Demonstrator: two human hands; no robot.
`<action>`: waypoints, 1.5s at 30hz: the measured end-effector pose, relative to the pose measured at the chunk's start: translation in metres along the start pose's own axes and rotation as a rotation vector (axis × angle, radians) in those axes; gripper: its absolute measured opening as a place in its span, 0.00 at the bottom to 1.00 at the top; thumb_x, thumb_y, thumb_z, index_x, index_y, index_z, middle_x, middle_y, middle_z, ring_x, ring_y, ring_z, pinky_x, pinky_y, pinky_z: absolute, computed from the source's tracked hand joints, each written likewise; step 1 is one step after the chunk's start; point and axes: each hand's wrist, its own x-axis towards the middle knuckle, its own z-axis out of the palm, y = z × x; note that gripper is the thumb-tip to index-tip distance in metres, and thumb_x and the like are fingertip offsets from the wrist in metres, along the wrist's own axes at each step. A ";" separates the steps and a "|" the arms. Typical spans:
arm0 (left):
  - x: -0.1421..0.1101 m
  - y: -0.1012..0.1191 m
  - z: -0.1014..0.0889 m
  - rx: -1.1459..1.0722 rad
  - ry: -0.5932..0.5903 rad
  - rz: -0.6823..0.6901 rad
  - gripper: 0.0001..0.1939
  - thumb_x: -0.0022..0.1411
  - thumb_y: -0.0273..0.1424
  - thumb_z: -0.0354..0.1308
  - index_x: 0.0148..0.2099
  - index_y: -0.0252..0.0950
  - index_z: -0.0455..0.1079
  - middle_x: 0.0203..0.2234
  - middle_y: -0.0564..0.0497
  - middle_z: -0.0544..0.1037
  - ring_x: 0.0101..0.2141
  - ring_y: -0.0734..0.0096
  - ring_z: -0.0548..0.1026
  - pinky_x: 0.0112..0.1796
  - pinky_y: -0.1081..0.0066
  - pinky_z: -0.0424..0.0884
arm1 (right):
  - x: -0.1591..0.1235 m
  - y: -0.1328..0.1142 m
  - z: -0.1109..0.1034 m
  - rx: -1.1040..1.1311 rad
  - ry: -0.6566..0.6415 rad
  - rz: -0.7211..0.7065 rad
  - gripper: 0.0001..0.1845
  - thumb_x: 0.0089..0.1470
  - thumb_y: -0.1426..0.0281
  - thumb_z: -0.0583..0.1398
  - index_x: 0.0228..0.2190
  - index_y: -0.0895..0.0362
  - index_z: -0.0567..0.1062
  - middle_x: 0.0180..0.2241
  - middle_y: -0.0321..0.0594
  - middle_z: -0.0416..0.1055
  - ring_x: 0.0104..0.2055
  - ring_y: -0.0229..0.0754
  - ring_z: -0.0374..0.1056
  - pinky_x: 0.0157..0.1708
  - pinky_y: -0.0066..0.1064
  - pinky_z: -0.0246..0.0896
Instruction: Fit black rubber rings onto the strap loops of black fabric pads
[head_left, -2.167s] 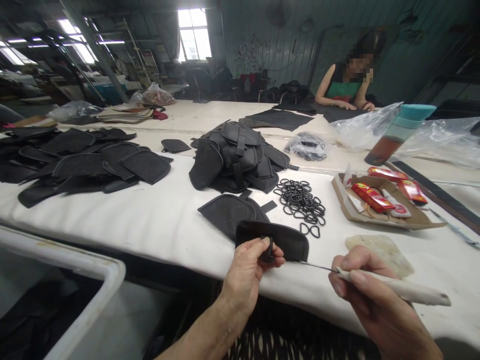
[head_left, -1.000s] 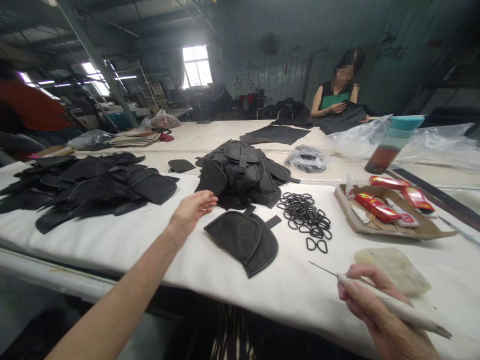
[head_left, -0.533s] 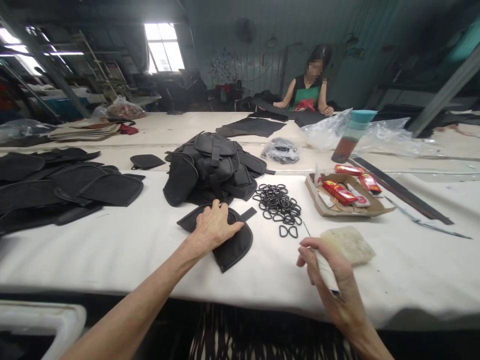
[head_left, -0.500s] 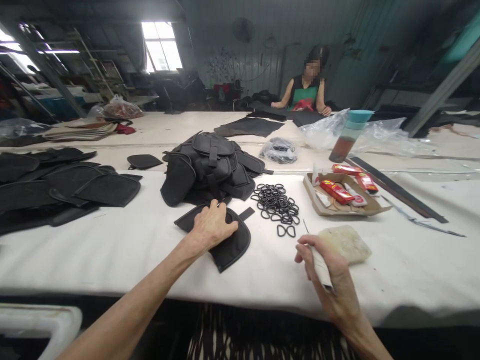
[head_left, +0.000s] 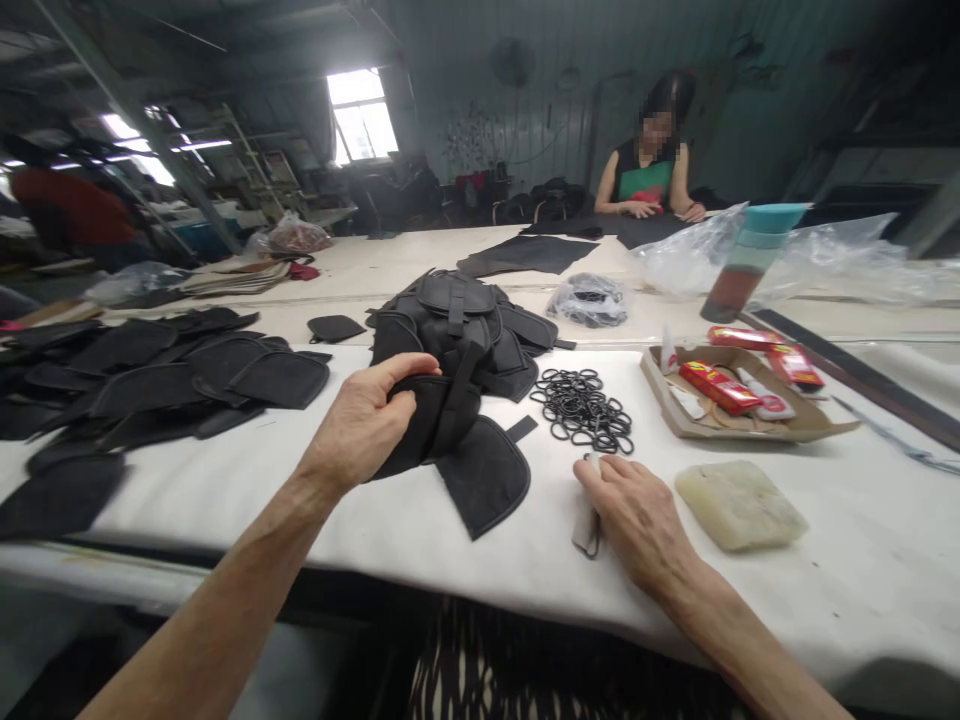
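Observation:
My left hand (head_left: 367, 420) is closed on a black fabric piece (head_left: 435, 420) with a strap across it, thumb on top, raised at the front of a pile of similar pieces (head_left: 457, 300). Under it, another black piece (head_left: 491, 480) with a short strap end lies flat on the white cloth. My right hand (head_left: 630, 505) rests low over the table, fingers curled round the pale wrapped handle of an awl (head_left: 585, 525). The awl's spike is hardly visible. Just beyond these fingers is a heap of black D-rings (head_left: 581, 405).
More black pieces (head_left: 172, 370) are spread at the left. A pale yellowish block (head_left: 742, 505) sits right of my right hand. Behind it stand a cardboard tray (head_left: 675, 420) with red boxes and a tumbler (head_left: 750, 265). Across the table a person (head_left: 649, 180) handles dark material.
My left hand has lifted a strapped black piece and moved slightly left. My right hand has come down and left beside the D-rings, its awl turned. The view has swung left.

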 end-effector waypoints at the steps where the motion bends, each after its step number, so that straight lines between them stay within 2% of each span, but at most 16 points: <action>1: 0.000 -0.003 -0.005 -0.120 -0.024 -0.031 0.21 0.49 0.24 0.48 0.46 0.36 0.70 0.40 0.51 0.78 0.42 0.64 0.74 0.46 0.67 0.67 | -0.001 0.002 0.001 -0.006 -0.008 -0.027 0.11 0.49 0.85 0.54 0.27 0.57 0.70 0.23 0.40 0.66 0.28 0.44 0.60 0.28 0.33 0.47; 3: 0.000 -0.016 -0.004 -0.229 -0.103 -0.087 0.24 0.47 0.24 0.47 0.48 0.33 0.68 0.40 0.49 0.78 0.41 0.64 0.75 0.43 0.66 0.69 | -0.002 0.008 0.003 -0.042 -0.041 -0.085 0.10 0.50 0.84 0.55 0.28 0.57 0.69 0.23 0.40 0.64 0.27 0.44 0.59 0.27 0.32 0.46; 5: -0.004 -0.034 0.010 -0.127 -0.174 -0.126 0.24 0.45 0.23 0.46 0.47 0.32 0.68 0.40 0.48 0.78 0.41 0.64 0.75 0.42 0.67 0.70 | -0.003 0.014 0.003 -0.058 -0.080 -0.134 0.09 0.51 0.83 0.55 0.28 0.57 0.69 0.23 0.39 0.64 0.28 0.43 0.59 0.27 0.32 0.46; 8: -0.014 -0.058 0.039 0.020 -0.179 -0.140 0.21 0.45 0.21 0.45 0.40 0.33 0.72 0.38 0.47 0.78 0.41 0.64 0.75 0.46 0.65 0.67 | 0.000 0.018 0.001 -0.061 -0.092 -0.184 0.10 0.51 0.84 0.54 0.28 0.58 0.68 0.24 0.38 0.64 0.28 0.42 0.59 0.27 0.31 0.47; 11: -0.024 -0.063 0.058 0.116 -0.150 -0.115 0.18 0.52 0.23 0.45 0.40 0.34 0.73 0.40 0.46 0.77 0.45 0.62 0.71 0.49 0.64 0.63 | 0.005 0.020 0.000 -0.079 -0.061 -0.215 0.09 0.52 0.83 0.54 0.28 0.58 0.68 0.23 0.38 0.64 0.27 0.41 0.58 0.27 0.30 0.47; 13: -0.026 -0.058 0.063 0.186 -0.133 -0.099 0.14 0.57 0.29 0.46 0.38 0.35 0.73 0.40 0.45 0.76 0.46 0.59 0.69 0.49 0.62 0.62 | 0.009 0.019 0.001 -0.084 -0.049 -0.226 0.09 0.52 0.83 0.54 0.28 0.58 0.68 0.24 0.39 0.64 0.27 0.41 0.58 0.27 0.30 0.47; 16: -0.023 -0.046 0.069 0.280 -0.117 -0.108 0.12 0.57 0.36 0.51 0.33 0.35 0.73 0.37 0.43 0.75 0.45 0.53 0.68 0.48 0.57 0.61 | 0.014 0.019 0.003 -0.074 -0.029 -0.229 0.11 0.52 0.84 0.52 0.29 0.57 0.68 0.24 0.39 0.65 0.28 0.42 0.58 0.27 0.30 0.47; 19: -0.018 -0.037 0.076 0.320 -0.111 -0.135 0.09 0.55 0.33 0.53 0.30 0.35 0.72 0.36 0.42 0.74 0.43 0.53 0.67 0.45 0.58 0.62 | 0.016 0.020 0.006 -0.041 0.007 -0.188 0.12 0.51 0.83 0.51 0.28 0.57 0.68 0.23 0.39 0.64 0.27 0.43 0.58 0.27 0.30 0.48; 23: -0.014 -0.037 0.084 0.286 -0.110 -0.199 0.05 0.52 0.28 0.53 0.28 0.36 0.69 0.30 0.47 0.74 0.38 0.60 0.69 0.38 0.64 0.64 | 0.015 0.018 0.003 0.045 0.060 -0.087 0.12 0.47 0.82 0.49 0.31 0.56 0.65 0.24 0.37 0.65 0.27 0.40 0.60 0.27 0.27 0.52; 26: -0.015 -0.035 0.083 0.218 -0.112 -0.230 0.04 0.51 0.27 0.52 0.27 0.37 0.67 0.24 0.52 0.73 0.31 0.67 0.70 0.32 0.70 0.64 | 0.016 0.010 -0.005 0.267 0.017 0.084 0.15 0.44 0.82 0.48 0.33 0.54 0.63 0.21 0.31 0.63 0.22 0.36 0.59 0.24 0.24 0.53; 29: -0.024 -0.024 0.077 0.142 -0.126 -0.188 0.05 0.53 0.29 0.51 0.28 0.37 0.66 0.22 0.55 0.71 0.27 0.71 0.69 0.30 0.72 0.62 | 0.022 0.000 -0.012 0.583 -0.025 0.273 0.11 0.46 0.80 0.49 0.32 0.53 0.62 0.19 0.28 0.61 0.19 0.34 0.57 0.21 0.23 0.52; 33: -0.044 0.001 0.070 0.061 -0.184 -0.092 0.06 0.55 0.30 0.51 0.28 0.39 0.68 0.21 0.56 0.72 0.26 0.71 0.69 0.30 0.72 0.61 | 0.030 -0.010 -0.020 0.692 0.043 0.357 0.03 0.53 0.73 0.52 0.30 0.53 0.64 0.22 0.30 0.64 0.21 0.34 0.58 0.22 0.24 0.54; 36: -0.054 0.014 0.071 0.060 -0.207 -0.057 0.06 0.54 0.30 0.52 0.29 0.39 0.71 0.24 0.53 0.74 0.28 0.69 0.70 0.31 0.71 0.60 | 0.033 -0.015 -0.025 0.668 0.097 0.348 0.01 0.54 0.71 0.53 0.30 0.54 0.64 0.24 0.32 0.67 0.23 0.35 0.60 0.24 0.25 0.55; 39: -0.057 0.019 0.076 0.062 -0.253 -0.087 0.07 0.54 0.28 0.52 0.28 0.38 0.71 0.22 0.52 0.74 0.26 0.68 0.70 0.29 0.71 0.59 | 0.032 -0.019 -0.028 0.618 0.111 0.291 0.02 0.54 0.71 0.52 0.30 0.54 0.64 0.22 0.31 0.65 0.22 0.34 0.59 0.24 0.25 0.55; 45: -0.054 0.019 0.086 -0.003 -0.282 -0.111 0.09 0.52 0.25 0.50 0.25 0.38 0.70 0.17 0.54 0.71 0.22 0.70 0.68 0.26 0.71 0.58 | 0.030 -0.024 -0.028 0.423 0.174 0.063 0.04 0.55 0.75 0.51 0.31 0.55 0.64 0.23 0.32 0.64 0.22 0.34 0.58 0.25 0.24 0.53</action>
